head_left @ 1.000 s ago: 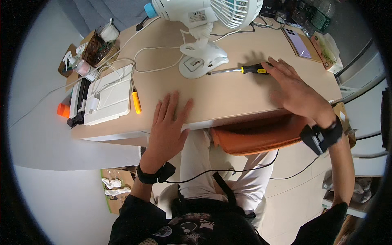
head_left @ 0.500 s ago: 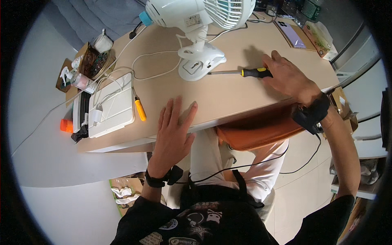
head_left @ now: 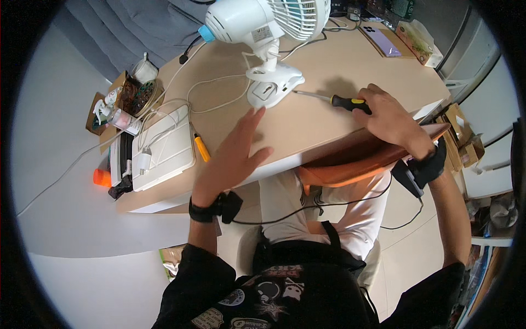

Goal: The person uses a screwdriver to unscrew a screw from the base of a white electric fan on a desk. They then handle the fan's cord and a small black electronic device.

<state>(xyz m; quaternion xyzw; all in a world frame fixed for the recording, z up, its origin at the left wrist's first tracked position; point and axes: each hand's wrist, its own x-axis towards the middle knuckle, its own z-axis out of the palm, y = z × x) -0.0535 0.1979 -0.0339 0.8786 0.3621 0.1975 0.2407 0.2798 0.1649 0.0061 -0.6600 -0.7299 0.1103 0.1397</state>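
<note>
A white desk fan (head_left: 241, 23) stands on the wooden desk, its base (head_left: 267, 94) toward me. My right hand (head_left: 390, 118) closes around the handle end of a screwdriver (head_left: 342, 102) with a black and yellow grip. Its metal shaft points left, and the tip is beside the right side of the fan base; whether it touches cannot be made out. My left hand (head_left: 233, 156) is open, fingers stretched, just in front of the fan base. Left of that hand lies a second screwdriver (head_left: 202, 148) with a yellow handle, beside a white flat case (head_left: 170, 156).
White cables (head_left: 211, 111) loop over the desk's left half. A pump bottle (head_left: 121, 118) and boxes stand at the far left. At the back right are a purple phone (head_left: 383, 43) and a tissue pack (head_left: 419, 44). An orange panel (head_left: 350, 164) sits below the front edge.
My left hand has moved forward and up toward the fan base. The screwdriver in my right hand has turned slightly, its handle end now nearer me. The whole view has shifted a little.
</note>
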